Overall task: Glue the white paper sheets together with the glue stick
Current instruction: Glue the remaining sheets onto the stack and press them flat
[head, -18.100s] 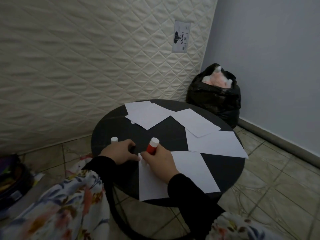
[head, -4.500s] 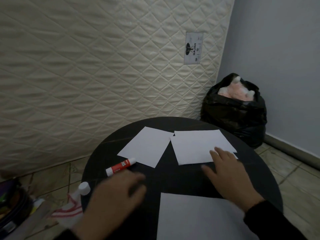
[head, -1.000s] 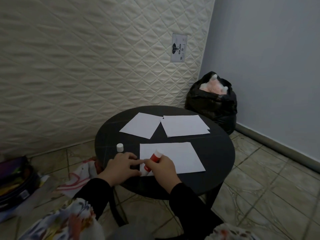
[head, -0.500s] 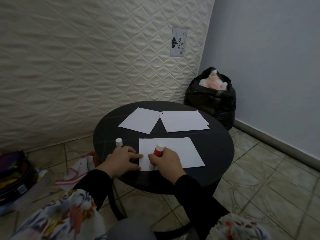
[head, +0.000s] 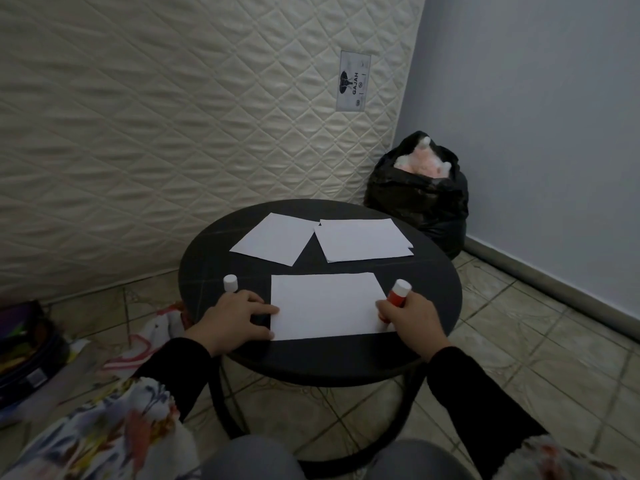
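Observation:
A white paper sheet [head: 325, 304] lies at the near side of the round black table [head: 433, 285]. My left hand [head: 235, 318] rests on the sheet's left edge, fingers spread flat. My right hand [head: 410, 318] grips the red glue stick [head: 397, 296] with its white end up, its lower end at the sheet's right edge. The glue stick's white cap [head: 230, 283] stands on the table just beyond my left hand. Farther back lie another white sheet [head: 275, 238] on the left and a small stack of sheets [head: 362, 239] on the right.
A quilted mattress [head: 173, 116] leans upright behind the table. A black bag [head: 419, 195] with pink stuffing sits in the corner by the blue wall. Cloth and a dark case [head: 24, 355] lie on the tiled floor at left. My knees are under the table.
My right hand has carried the glue stick from the sheet's left edge across to its right edge. My left hand stays on the left edge.

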